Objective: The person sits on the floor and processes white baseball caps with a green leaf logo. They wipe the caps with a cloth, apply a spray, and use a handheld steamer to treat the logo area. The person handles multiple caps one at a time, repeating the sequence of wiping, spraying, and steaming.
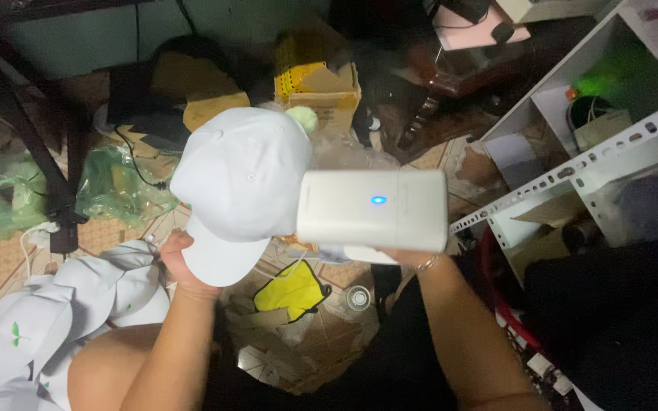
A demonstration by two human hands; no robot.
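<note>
White baseball cap [241, 179] fills the middle of the frame, crown up and brim pointing down toward the lower centre. The left hand [179, 262] grasps it at the brim's edge, fingers tucked under the cap and mostly hidden. A small pale-green pompom [302, 118] shows at the cap's upper right edge.

Just right of the cap, touching or overlapping its side, is a white rounded box-shaped device [373, 209] with a small blue light on its face. The right hand [413, 260] holds it from beneath; only a sliver of the hand shows below the device, with a thin bracelet at the wrist.

In the upper centre, behind the cap, sits a brown cardboard box [333, 95] with open flaps, and a yellow plastic crate [292, 76] is beside it on the left. A flat yellow package with a dark edge [292, 291] lies in the lower centre, between the forearms. Green plastic bags [119, 186] lie at left. A pile of white caps with small green sprout marks [32, 335] is at the lower left. White perforated metal shelving [573, 164] runs along the right side.
</note>
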